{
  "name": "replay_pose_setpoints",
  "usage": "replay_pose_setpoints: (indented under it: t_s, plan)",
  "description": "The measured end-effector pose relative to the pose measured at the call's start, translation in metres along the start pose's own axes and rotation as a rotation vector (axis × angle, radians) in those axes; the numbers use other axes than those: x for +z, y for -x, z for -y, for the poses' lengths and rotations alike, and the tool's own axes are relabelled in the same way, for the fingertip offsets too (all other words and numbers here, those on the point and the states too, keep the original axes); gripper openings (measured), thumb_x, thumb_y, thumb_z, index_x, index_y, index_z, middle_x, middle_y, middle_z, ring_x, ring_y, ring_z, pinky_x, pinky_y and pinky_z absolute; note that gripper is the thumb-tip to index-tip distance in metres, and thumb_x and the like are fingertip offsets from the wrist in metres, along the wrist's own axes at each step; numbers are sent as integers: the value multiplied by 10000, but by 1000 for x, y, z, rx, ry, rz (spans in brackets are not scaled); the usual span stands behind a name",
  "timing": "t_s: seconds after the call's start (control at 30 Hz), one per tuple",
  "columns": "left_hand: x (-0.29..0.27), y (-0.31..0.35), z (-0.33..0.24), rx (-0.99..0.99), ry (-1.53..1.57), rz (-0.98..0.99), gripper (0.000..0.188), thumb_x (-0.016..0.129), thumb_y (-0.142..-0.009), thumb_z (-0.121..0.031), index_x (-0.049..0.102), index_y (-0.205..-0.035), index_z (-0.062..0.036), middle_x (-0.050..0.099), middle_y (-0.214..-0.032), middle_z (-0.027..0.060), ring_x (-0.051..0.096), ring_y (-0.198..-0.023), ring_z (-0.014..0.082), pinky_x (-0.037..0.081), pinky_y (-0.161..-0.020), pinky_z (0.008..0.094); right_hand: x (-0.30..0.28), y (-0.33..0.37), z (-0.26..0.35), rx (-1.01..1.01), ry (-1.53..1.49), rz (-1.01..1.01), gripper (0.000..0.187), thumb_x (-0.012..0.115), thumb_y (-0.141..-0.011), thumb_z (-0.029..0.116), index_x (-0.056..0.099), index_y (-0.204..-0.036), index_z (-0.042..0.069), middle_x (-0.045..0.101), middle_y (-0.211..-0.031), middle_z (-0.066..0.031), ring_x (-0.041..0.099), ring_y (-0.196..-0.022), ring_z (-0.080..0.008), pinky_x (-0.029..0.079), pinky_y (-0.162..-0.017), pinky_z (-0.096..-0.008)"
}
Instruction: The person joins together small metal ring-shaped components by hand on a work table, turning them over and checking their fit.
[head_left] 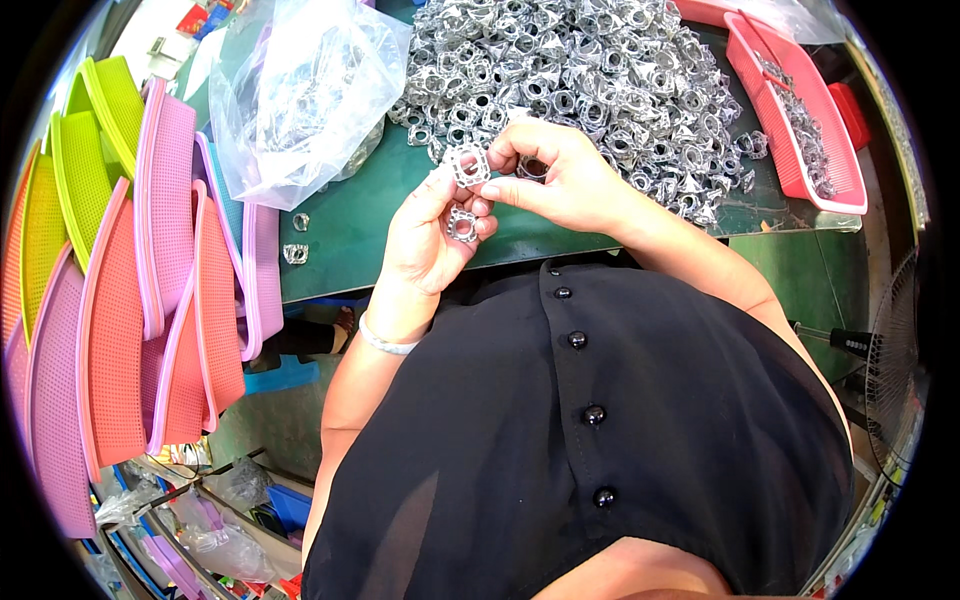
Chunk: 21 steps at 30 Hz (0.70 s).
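Your left hand (425, 228) grips two metal pieces (461, 181) by the table's (345, 240) near edge; your right hand (572, 182) pinches the upper one. Two loose pieces (295, 254) lie left, bare green between.

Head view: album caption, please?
Left hand and right hand hold a squarish silvery openwork piece near heaped silvery parts.

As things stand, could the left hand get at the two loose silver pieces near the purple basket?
Probably yes: green tabletop lies between the left hand and the two loose pieces, though that hand holds a silver frame, which might hinder grasping.
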<state>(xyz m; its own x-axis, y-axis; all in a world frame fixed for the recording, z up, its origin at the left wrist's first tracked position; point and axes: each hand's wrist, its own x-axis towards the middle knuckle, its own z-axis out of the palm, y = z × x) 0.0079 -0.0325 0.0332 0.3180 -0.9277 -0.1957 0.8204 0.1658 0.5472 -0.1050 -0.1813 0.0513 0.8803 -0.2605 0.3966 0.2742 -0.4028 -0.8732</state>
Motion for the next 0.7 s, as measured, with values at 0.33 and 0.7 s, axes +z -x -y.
replay_pose_setpoints:
  t_s: [0.33, 0.7]
  plan:
    - [10, -1, 0, 33, -68, 30, 295, 472, -912, -201, 496, -1123, 3, 557, -874, 33, 515, -695, 108, 444, -574, 255, 2, 2, 0, 17, -50, -28, 146, 673, -766, 130, 604, -837, 23, 579, -759, -25, 545, -688, -90, 435, -602, -233]
    - [10, -1, 1, 28, -79, 39, 302, 471, -915, -199, 482, -1145, -4, 560, -892, 29, 520, -702, 106, 449, -579, 257, 2, 3, 2, 85, -135, -19, 157, 666, -785, 133, 612, -865, 10, 581, -781, -31, 540, -706, -77, 433, -619, -224]
